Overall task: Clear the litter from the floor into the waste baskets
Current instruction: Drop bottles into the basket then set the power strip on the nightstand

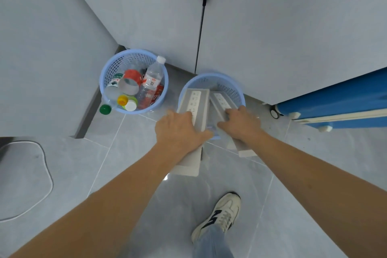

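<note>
Nearby, bottle-filled basket (109,73); blue case (335,98) right.

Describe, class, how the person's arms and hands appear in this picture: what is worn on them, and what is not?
Both arms are bare from the picture's lower edge to the wrist; no sleeve shows. The left hand and right hand wear no gloves, and no watch, ring or bracelet is visible. Lower down, one foot wears a white trainer with dark stripes and white laces, below a light blue jeans leg.

Both hands, left (180,130) and right (240,124), grip grey boxes (194,98) (picturing power strips) in the right basket (236,90).
</note>
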Demonstrator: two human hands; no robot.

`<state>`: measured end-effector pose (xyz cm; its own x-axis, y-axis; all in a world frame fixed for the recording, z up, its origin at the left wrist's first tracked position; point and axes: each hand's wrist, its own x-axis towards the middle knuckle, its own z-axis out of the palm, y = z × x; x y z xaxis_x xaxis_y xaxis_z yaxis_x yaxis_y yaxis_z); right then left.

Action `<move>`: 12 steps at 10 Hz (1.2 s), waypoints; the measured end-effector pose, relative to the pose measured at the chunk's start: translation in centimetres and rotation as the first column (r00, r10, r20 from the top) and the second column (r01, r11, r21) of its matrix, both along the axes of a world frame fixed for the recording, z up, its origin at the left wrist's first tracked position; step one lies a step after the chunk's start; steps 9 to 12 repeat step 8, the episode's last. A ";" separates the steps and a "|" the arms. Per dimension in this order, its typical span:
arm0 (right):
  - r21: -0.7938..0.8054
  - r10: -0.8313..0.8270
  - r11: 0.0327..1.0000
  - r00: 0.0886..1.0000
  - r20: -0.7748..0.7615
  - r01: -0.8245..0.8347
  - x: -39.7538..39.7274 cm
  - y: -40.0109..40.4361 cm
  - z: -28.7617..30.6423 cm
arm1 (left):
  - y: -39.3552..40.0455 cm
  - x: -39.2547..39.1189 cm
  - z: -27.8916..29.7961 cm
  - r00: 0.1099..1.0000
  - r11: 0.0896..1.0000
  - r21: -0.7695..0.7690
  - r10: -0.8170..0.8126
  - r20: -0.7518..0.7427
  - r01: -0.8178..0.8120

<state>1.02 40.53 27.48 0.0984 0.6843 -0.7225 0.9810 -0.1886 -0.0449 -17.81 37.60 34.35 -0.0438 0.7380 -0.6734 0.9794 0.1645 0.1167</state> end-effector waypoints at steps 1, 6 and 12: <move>0.010 -0.041 0.999 0.999 0.009 0.041 0.0 0.0 0.2 | 1.4 0.5 -0.8 0.999 0.999 -0.044 -0.033 -0.033 0.032; -0.048 0.074 0.996 0.997 0.034 -0.072 -2.6 1.3 -2.1 | 4.1 2.0 -7.3 0.985 0.985 -0.071 -0.161 -0.066 0.156; 0.041 -0.027 0.999 0.991 -0.134 0.033 -2.3 0.6 -2.4 | 4.4 1.7 -5.8 0.988 0.985 -0.071 -0.153 0.022 0.155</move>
